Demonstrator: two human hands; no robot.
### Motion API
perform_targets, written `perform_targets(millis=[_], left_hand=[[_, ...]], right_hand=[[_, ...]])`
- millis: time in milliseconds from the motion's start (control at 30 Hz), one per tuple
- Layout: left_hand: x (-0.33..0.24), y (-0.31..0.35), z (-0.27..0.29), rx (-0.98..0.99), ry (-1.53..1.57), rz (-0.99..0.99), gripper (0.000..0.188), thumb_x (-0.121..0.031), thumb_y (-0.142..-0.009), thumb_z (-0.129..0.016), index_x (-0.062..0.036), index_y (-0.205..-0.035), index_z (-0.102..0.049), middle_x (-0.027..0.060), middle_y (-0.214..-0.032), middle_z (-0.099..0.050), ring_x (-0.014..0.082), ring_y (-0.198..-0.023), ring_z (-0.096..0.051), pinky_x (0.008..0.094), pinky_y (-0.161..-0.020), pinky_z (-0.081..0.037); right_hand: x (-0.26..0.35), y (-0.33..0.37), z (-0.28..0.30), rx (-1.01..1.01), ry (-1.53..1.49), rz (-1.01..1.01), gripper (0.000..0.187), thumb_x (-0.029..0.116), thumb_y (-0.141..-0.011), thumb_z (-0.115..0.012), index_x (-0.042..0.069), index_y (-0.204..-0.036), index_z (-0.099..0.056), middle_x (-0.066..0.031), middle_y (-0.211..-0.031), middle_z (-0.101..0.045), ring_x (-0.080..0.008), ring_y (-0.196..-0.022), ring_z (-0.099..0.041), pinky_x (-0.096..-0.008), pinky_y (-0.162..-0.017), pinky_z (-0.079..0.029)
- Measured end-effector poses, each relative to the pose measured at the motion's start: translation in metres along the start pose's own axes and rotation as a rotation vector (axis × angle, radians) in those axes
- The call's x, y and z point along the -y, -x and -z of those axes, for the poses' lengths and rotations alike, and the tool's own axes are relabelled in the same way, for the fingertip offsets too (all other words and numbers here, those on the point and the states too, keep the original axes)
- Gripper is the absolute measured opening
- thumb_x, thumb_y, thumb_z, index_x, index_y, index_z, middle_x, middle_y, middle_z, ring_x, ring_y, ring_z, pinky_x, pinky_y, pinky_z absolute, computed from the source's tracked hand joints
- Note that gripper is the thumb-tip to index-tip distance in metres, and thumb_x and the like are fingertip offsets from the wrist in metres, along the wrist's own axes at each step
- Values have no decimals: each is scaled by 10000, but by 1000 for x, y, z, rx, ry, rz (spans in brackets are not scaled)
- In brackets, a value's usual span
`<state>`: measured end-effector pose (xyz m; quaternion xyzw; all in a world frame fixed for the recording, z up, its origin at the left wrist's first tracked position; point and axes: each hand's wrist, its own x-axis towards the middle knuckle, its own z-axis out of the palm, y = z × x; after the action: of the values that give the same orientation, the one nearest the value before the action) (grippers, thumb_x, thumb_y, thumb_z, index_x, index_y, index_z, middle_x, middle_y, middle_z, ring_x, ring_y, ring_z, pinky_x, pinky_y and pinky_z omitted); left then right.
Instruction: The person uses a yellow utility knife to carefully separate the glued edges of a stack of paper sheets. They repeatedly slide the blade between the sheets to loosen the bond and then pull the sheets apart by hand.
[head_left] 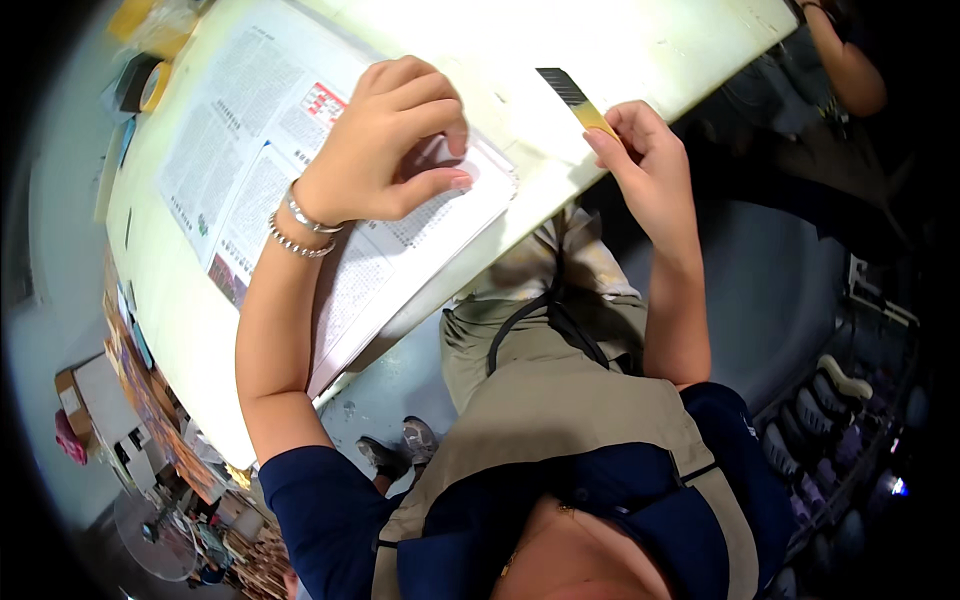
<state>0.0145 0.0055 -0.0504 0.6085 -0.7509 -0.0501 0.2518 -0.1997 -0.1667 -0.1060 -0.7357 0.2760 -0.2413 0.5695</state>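
My right hand (650,160) pinches a small flat tool (580,102) between thumb and fingers. Its near part is yellow and its far end is black with fine pale lines; its exact kind I cannot make out. Over the stack of newspapers (250,110) is my left hand (400,135), fingers curled, with a gap between thumb and forefinger. Nothing shows in that gap, though the palm is hidden. The printed sheets lie in a pile on the pale table, reaching close to its near edge.
The pale worktable (180,340) spans the upper left. A roll of yellow tape (155,86) stands at its far left edge. At upper right another person's arm (845,60) shows. Shoes stand on a dark rack (815,420) at lower right.
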Motion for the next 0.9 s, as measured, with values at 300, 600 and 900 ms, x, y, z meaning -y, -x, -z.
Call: perform_targets(millis=[300,600,900], left_hand=[[-9,-2,12,-5,14,40,265,-288,-712,-764,-106,-760,-578,30,-832,-539,235,-919,-488,385,-951,-311],[-2,4,8,-67,290,104,144,-121,-704,-806,-174,-800,-711,-63,-777,-652,145,-1020,-592,506,-1100,-203],[-9,3,8,-56,103,66,179,-114,-677,-803,-177,-829,-733,-65,-716,-676,179,-1074,-634,582,-1149,-121]], right_hand=[[7,5,1,40,-50,31,169,136,-855,-699,11,-883,-588,24,-716,-554,-42,-629,-446,-205,-551,-372],[18,9,2,65,-16,28,165,143,-852,-700,16,-877,-598,19,-708,-563,-43,-626,-453,-201,-552,-373],[32,16,5,153,-66,4,141,102,-868,-693,11,-918,-597,30,-727,-568,-12,-625,-438,-170,-552,-358]])
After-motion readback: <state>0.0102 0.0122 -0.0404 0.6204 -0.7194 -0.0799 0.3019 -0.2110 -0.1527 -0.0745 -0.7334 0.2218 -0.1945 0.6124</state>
